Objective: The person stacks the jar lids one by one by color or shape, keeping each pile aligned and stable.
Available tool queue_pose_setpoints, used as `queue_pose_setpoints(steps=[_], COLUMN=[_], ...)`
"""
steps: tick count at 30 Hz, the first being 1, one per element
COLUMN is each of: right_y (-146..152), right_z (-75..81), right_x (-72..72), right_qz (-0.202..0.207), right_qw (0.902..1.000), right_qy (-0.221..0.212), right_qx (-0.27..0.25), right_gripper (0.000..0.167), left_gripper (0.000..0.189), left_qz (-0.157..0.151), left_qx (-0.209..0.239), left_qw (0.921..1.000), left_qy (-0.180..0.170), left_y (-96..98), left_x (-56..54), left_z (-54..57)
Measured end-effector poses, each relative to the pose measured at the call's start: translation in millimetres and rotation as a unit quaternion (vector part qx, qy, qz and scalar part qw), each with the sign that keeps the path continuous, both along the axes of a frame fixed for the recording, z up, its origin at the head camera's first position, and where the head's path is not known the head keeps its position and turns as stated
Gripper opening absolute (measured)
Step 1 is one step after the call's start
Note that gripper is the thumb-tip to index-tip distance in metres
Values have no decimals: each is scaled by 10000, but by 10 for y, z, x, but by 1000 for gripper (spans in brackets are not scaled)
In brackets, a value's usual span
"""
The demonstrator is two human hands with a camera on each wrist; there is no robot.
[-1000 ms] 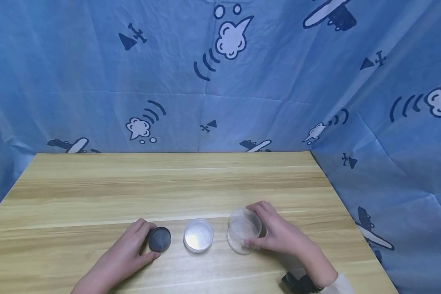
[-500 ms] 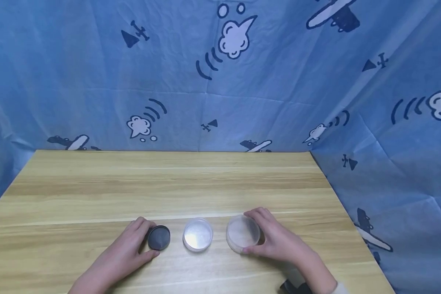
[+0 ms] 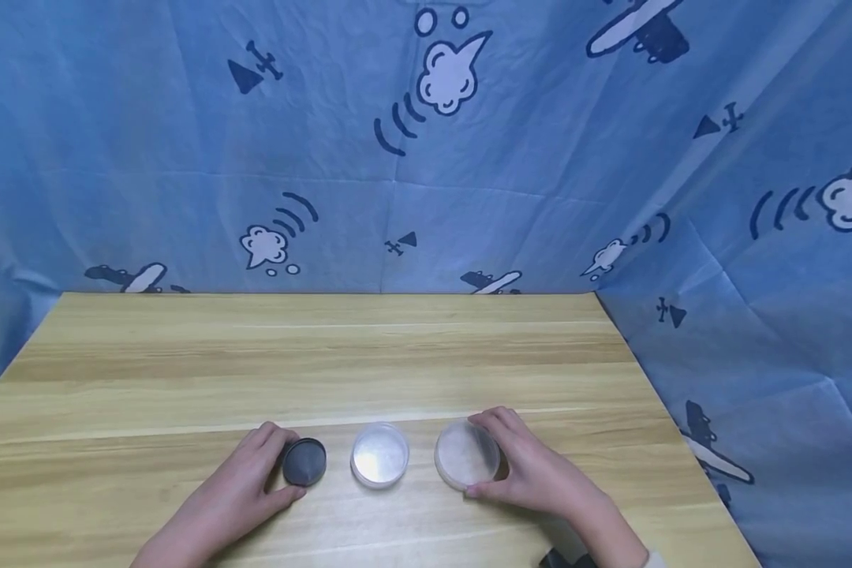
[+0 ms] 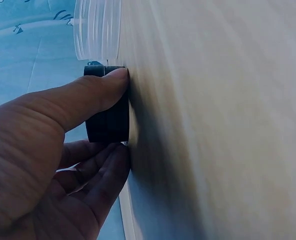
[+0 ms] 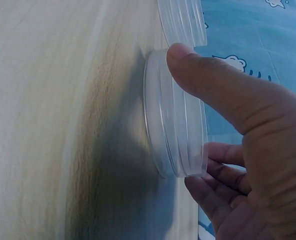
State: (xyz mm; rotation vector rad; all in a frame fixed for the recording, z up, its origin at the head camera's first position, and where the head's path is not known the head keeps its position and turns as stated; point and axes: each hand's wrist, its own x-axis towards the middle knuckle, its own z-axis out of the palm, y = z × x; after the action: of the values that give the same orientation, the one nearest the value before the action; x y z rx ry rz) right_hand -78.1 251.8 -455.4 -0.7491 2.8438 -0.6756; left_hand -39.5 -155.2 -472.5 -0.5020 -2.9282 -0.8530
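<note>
In the head view three round things sit in a row on the table. At the left, my left hand [image 3: 247, 483] holds a short black cylinder [image 3: 304, 461] with a raised rim, thumb and fingers on its opposite sides. A clear round plastic dish [image 3: 379, 455] stands in the middle, apart from both hands. On the right, my right hand [image 3: 521, 465] grips a wider clear round dish [image 3: 461, 455] by its sides. Close up in the right wrist view, this dish [image 5: 175, 120] shows stacked ridges, its base at the tabletop and my thumb on its near wall.
The wood-grain table [image 3: 326, 347] runs back to a blue printed cloth [image 3: 326, 142], which also hangs along the right side. A black object [image 3: 564, 558] shows at the front edge by my right wrist, partly cut off.
My right hand has lowered the clear upper piece from an offset position onto the round base beneath, and the two now line up. My left hand and the black cylinder have stayed in place.
</note>
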Motion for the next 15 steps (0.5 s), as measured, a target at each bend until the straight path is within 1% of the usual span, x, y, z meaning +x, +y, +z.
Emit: queue_pose_setpoints(steps=[5,8,15], right_y=[-15,-23,-29], right_z=[13,20,41], right_x=[-1,-5,-25], right_qz=[-6,-11,-30], right_qw=[10000,10000,9997], right_qy=[-41,-80,-230], right_qx=[9,-5,-48], right_gripper=[87,88,88], left_gripper=[49,50,50], left_qz=[4,-4,-65], left_qx=[-88,-108,-77], left_qw=[9998,9996,9998], left_qy=[-192,-246,-150], left_y=[-9,-19,-29], left_x=[-12,-19,-44], left_z=[28,39,59])
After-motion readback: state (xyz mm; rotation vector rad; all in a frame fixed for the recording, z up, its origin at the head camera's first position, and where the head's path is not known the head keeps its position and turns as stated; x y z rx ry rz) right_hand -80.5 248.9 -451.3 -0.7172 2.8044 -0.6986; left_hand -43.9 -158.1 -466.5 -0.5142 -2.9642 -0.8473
